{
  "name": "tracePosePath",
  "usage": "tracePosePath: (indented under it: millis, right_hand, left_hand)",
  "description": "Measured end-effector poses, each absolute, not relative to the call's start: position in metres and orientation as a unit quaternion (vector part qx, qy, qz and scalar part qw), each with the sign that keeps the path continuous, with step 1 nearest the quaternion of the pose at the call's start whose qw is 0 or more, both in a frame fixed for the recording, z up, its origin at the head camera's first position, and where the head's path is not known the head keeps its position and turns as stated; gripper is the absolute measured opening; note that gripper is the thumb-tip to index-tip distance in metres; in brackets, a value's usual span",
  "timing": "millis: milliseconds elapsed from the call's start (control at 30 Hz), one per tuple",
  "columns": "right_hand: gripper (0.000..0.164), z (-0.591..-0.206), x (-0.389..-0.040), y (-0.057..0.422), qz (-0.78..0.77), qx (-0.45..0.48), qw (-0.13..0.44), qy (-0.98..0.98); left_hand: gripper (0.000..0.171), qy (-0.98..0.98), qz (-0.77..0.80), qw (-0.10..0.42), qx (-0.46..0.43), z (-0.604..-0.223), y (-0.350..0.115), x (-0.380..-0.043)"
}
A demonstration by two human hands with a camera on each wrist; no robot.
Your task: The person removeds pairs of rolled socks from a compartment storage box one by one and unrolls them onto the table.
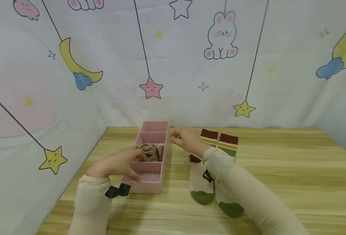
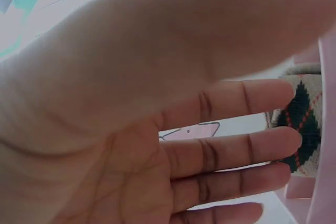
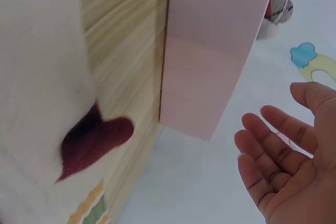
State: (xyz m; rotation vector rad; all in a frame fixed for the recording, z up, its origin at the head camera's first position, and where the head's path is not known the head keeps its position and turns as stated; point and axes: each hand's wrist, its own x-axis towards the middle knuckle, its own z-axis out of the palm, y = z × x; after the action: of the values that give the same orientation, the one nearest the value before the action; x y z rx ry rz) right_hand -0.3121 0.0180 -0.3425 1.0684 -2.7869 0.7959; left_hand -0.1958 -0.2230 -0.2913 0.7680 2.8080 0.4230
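A rolled-up pair of argyle-patterned socks [image 1: 151, 152] sits in a middle compartment of the pink divided box [image 1: 146, 188]. My left hand [image 1: 117, 163] reaches over the box's left side, its fingertips right at the roll and its thumb over the front compartment. In the left wrist view, those fingers [image 2: 231, 150] are extended beside the green and beige knit. Just right of the box, my right hand [image 1: 187, 139] is in the air with relaxed fingers and holds nothing. Its palm [image 3: 294, 187] shows bare in the right wrist view.
Under my right forearm lie two beige socks [image 1: 200, 179] with green toes and striped maroon cuffs [image 1: 229, 139], flat on the wooden table [image 1: 290, 176]. The forearm hides part of them. A printed cloth [image 1: 184, 71] hangs behind the table and along its left side.
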Motion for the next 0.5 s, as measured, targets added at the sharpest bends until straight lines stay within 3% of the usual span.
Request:
tracePosePath:
  millis: [500]
  right_hand:
    - [0.046, -0.339, -0.301, -0.038, 0.221, 0.406, 0.008, -0.887]
  left_hand:
    - [0.051, 0.966, 0.116, 0.107, 0.204, -0.303, -0.232, -0.201]
